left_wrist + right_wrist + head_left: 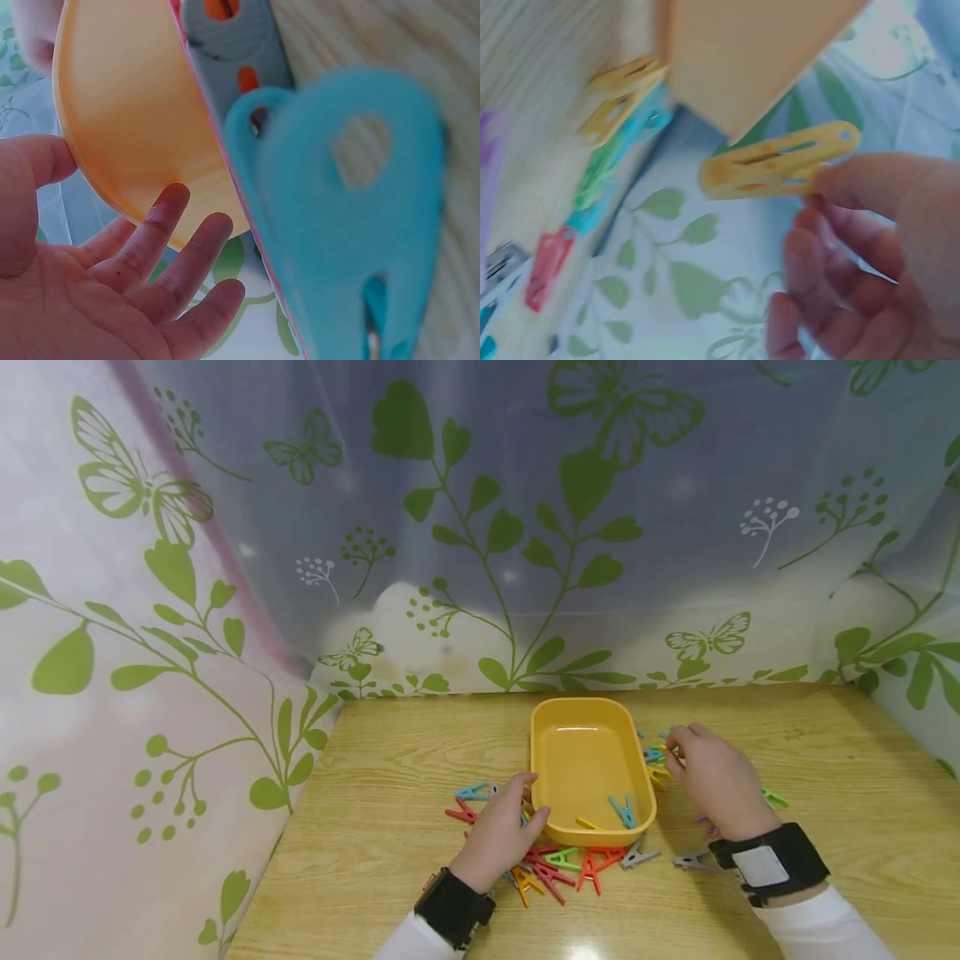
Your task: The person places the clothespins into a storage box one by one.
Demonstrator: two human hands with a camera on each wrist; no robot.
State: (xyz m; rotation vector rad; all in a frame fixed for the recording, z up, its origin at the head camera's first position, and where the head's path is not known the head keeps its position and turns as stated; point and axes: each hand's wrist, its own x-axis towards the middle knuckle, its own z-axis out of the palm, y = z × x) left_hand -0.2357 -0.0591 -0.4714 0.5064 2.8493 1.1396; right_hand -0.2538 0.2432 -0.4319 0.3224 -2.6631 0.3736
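A yellow plastic basin [588, 768] stands on the table, with a blue clothespin [622, 812] and a yellow one near its front end. My left hand [501, 833] rests against its left side, thumb at the rim and fingers spread and slightly bent along the outer wall [135, 112]. Right of the basin, my right hand [716, 781] pinches a yellow clothespin [776, 161] by one end between thumb and forefinger. Raised over the table, this clothespin is mostly hidden by the fingers in the head view. Close before the left wrist camera is a large, blurred blue clothespin [352, 202].
Red, green, orange and grey clothespins [555, 868] lie around the basin's front and left. Others, among them a grey one [693, 861] and a green one [774, 798], lie at the right. A patterned curtain [465, 635] stands behind the wooden table [420, 727].
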